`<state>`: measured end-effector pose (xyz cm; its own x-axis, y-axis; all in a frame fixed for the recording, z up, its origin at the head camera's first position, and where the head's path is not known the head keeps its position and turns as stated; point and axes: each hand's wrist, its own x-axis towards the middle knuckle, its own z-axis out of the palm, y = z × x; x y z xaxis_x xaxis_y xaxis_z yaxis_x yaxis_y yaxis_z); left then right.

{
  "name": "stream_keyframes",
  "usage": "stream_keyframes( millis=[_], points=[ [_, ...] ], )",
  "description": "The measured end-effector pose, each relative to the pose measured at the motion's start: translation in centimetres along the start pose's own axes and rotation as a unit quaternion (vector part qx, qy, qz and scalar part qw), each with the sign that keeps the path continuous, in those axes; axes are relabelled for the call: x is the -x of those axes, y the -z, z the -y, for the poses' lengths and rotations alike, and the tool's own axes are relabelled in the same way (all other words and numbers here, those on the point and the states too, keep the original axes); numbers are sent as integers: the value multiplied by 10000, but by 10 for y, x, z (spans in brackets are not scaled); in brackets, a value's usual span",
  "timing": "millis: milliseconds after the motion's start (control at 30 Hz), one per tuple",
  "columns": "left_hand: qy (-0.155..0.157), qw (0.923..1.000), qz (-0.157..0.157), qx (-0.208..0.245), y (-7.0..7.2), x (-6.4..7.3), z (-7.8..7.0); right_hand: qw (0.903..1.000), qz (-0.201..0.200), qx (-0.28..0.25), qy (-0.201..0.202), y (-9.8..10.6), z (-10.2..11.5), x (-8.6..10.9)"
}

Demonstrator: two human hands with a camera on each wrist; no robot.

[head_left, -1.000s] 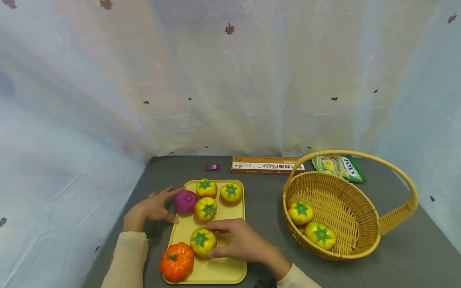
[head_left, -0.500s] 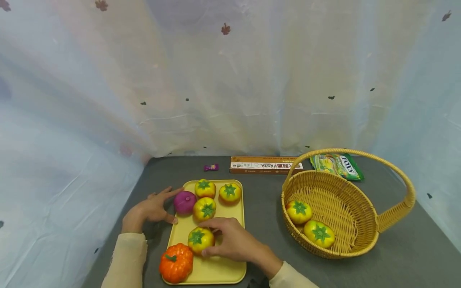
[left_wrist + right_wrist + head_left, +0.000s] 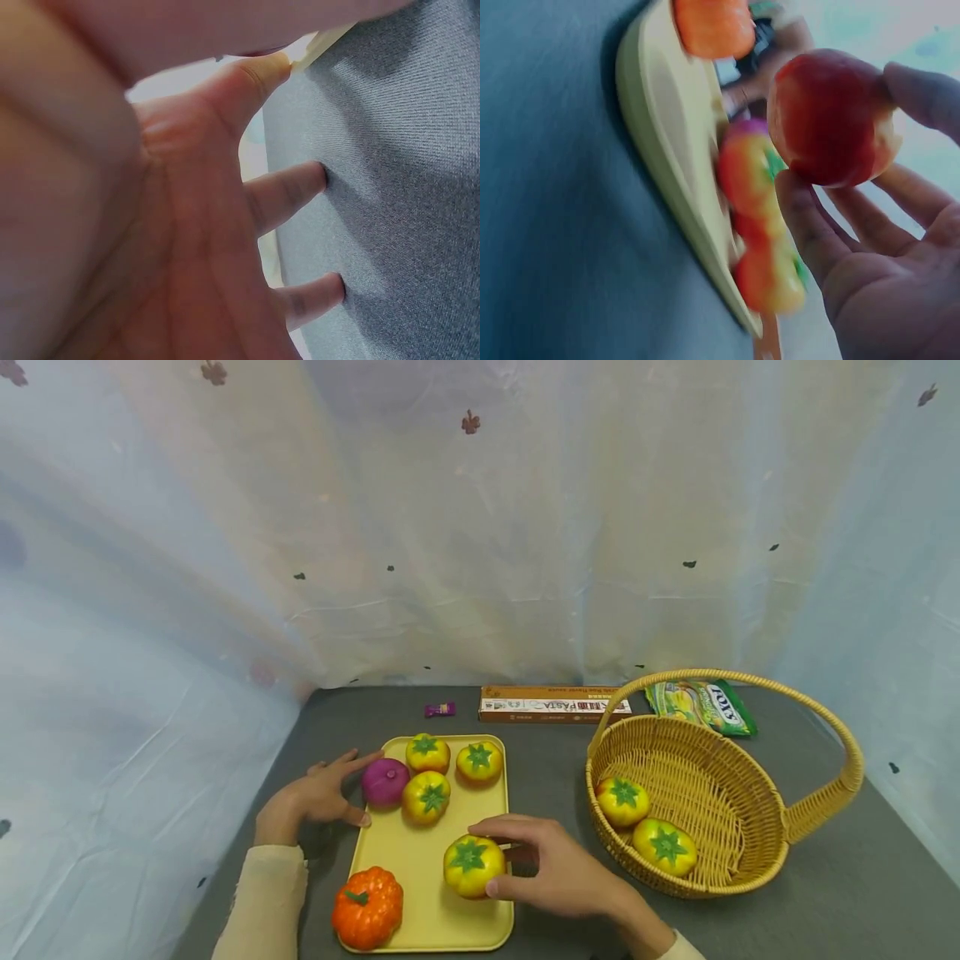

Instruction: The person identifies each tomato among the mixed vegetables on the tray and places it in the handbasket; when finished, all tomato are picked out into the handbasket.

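In the head view my right hand [image 3: 555,868] pinches a yellow toy persimmon [image 3: 468,864] with a green star-shaped top, above the right part of the cream tray [image 3: 427,852]. The right wrist view shows its red underside, lifted clear of the tray, between thumb and fingers. My left hand [image 3: 318,793] is spread at the tray's left edge, thumb and index finger at the rim; the left wrist view has other fingertips [image 3: 319,176] down on the grey table. Several more toy persimmons [image 3: 426,797], a purple toy vegetable [image 3: 386,782] and an orange toy pumpkin [image 3: 367,908] lie on the tray.
To the right stands a wicker basket [image 3: 720,810] with a tall handle, holding two toy persimmons [image 3: 664,847]. Along the back lie a pasta box [image 3: 555,705], a green candy bag [image 3: 708,706] and a small purple wrapped sweet [image 3: 439,709]. Pale curtains surround the table.
The right hand has taken hold of the toy persimmon beside the pumpkin, raised it and carried it to the right. The left hand has stayed in place at the tray's edge.
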<state>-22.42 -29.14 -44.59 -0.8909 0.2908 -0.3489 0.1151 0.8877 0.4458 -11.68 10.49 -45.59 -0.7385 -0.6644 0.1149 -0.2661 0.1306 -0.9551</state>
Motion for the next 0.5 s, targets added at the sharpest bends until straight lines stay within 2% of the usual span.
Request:
stream_keyframes(
  millis=[167, 267, 500],
  points=[
    [11, 10000, -10, -13, 0, 0, -1, 9990, -430, -70, 55, 33, 4, 42],
    [19, 10000, -10, -47, 0, -1, -1, 9975, -693, 91, 24, 56, 13, 70],
    [-41, 9999, -9, -96, -1, -1, 2, 9856, -1189, 1169, -286, 112, 37, 139]
  ],
)
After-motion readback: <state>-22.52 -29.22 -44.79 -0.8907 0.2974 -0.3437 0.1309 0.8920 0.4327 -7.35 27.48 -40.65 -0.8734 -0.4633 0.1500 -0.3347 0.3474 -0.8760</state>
